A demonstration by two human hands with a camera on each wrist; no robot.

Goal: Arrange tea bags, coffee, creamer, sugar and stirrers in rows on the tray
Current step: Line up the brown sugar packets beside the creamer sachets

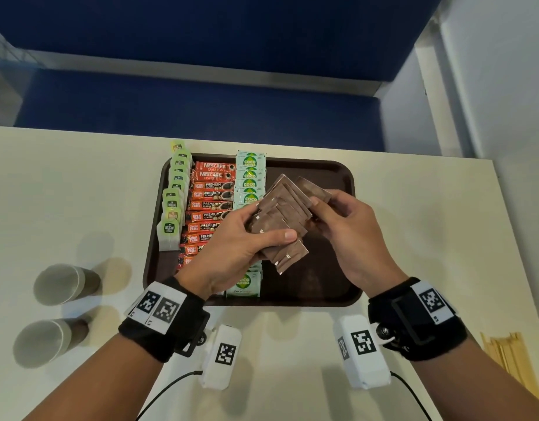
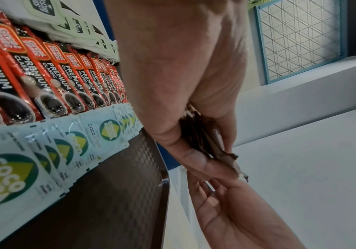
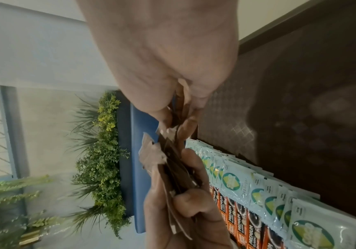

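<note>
Both hands hold a fanned stack of brown packets (image 1: 281, 218) above the tray (image 1: 328, 168). The left hand (image 1: 231, 253) grips the near end, thumb curled over the top; the right hand (image 1: 350, 235) pinches the far packets between thumb and fingertips. Under the left fingers lie rows of tea bags (image 1: 174, 202), coffee sticks (image 1: 209, 205) and sugar packets (image 1: 250, 177)
</note>
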